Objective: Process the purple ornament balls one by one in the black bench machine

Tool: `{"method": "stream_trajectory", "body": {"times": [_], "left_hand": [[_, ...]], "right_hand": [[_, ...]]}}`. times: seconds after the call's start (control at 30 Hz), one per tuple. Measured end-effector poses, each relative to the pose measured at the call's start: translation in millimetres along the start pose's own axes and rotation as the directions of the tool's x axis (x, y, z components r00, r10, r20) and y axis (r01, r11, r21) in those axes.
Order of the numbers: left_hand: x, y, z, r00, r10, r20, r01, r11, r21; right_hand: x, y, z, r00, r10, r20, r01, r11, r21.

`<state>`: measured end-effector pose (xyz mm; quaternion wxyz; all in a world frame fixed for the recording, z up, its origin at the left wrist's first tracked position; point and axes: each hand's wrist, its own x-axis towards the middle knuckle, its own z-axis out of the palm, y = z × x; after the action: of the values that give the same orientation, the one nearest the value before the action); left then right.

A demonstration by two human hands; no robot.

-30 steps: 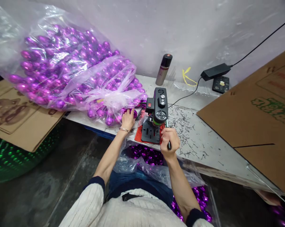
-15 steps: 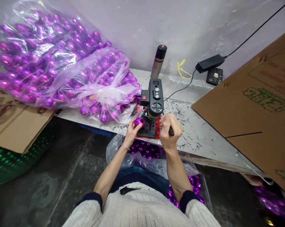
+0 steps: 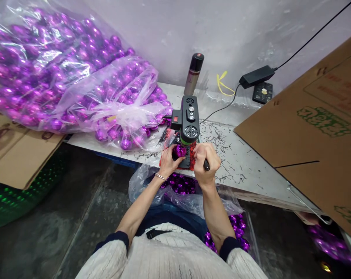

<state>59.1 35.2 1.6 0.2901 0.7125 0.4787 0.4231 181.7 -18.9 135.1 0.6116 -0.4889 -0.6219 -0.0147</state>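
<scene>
Between the fingers of my left hand (image 3: 169, 161) is a shiny purple ball (image 3: 180, 150), held just below the head of a small black machine (image 3: 190, 118). The machine stands on a red and black base at the front of the white table (image 3: 236, 155). My right hand (image 3: 206, 162) is closed around a black-ended handle (image 3: 206, 165) to the right of the machine. The handle's other end is hidden by my fingers.
A large clear bag of purple balls (image 3: 47, 73) fills the left. Behind the machine stands a spray can (image 3: 194, 73). A cardboard box (image 3: 303, 135) leans in from the right. An open bag with purple balls (image 3: 181, 184) hangs below the table edge.
My left hand has moved right with the purple ball, bringing it under the machine's head. My right hand still grips the handle, and the whole view has shifted slightly.
</scene>
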Motion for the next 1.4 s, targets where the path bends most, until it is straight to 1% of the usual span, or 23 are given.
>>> {"method": "stream_trajectory", "body": {"times": [0.1,0.23,0.37,0.5,0.63,0.77,1.07,1.27,1.33,1.4], "left_hand": [[-0.8,-1.3,2.4,0.999,0.025,0.024,-0.025,1.000,-0.010],[-0.6,-5.3,1.2,0.999,0.001,0.043,0.001,0.999,-0.036],[-1.5,-8.6,1.3,0.999,0.006,0.040,-0.003,0.997,-0.078],[-2.6,-10.4,4.1,1.000,-0.008,0.030,0.011,0.994,-0.105],[-3.2,-10.6,4.8,0.999,-0.010,0.034,0.014,0.994,-0.109],[-4.2,-9.5,3.9,0.999,-0.023,0.030,0.026,0.995,-0.098],[-4.1,-11.2,5.7,0.999,-0.025,0.026,0.028,0.992,-0.120],[-2.4,-14.1,6.5,1.000,-0.015,0.019,0.018,0.992,-0.127],[-1.9,-15.1,6.7,1.000,-0.024,0.019,0.026,0.991,-0.131],[-1.2,-15.8,7.0,0.999,-0.035,0.016,0.037,0.990,-0.134]], "right_hand": [[-0.4,-0.4,-0.5,1.000,0.006,0.007,-0.006,1.000,-0.020],[0.8,-1.4,-1.5,1.000,0.001,0.012,-0.001,1.000,-0.028],[-2.2,0.7,-1.5,1.000,-0.021,0.008,0.022,0.999,-0.048],[-18.4,12.3,4.0,0.997,-0.074,-0.017,0.072,0.995,-0.069],[-40.1,30.0,13.4,0.989,-0.138,-0.059,0.136,0.990,-0.039],[-51.7,41.1,20.6,0.988,-0.124,-0.090,0.122,0.992,-0.026],[-58.0,52.6,30.2,0.975,-0.145,-0.171,0.147,0.989,0.000],[-59.4,55.0,36.1,0.973,-0.119,-0.199,0.133,0.989,0.058],[-60.0,56.0,37.0,0.968,-0.138,-0.208,0.150,0.988,0.043],[-60.2,57.0,36.5,0.962,-0.196,-0.190,0.203,0.979,0.018]]}}
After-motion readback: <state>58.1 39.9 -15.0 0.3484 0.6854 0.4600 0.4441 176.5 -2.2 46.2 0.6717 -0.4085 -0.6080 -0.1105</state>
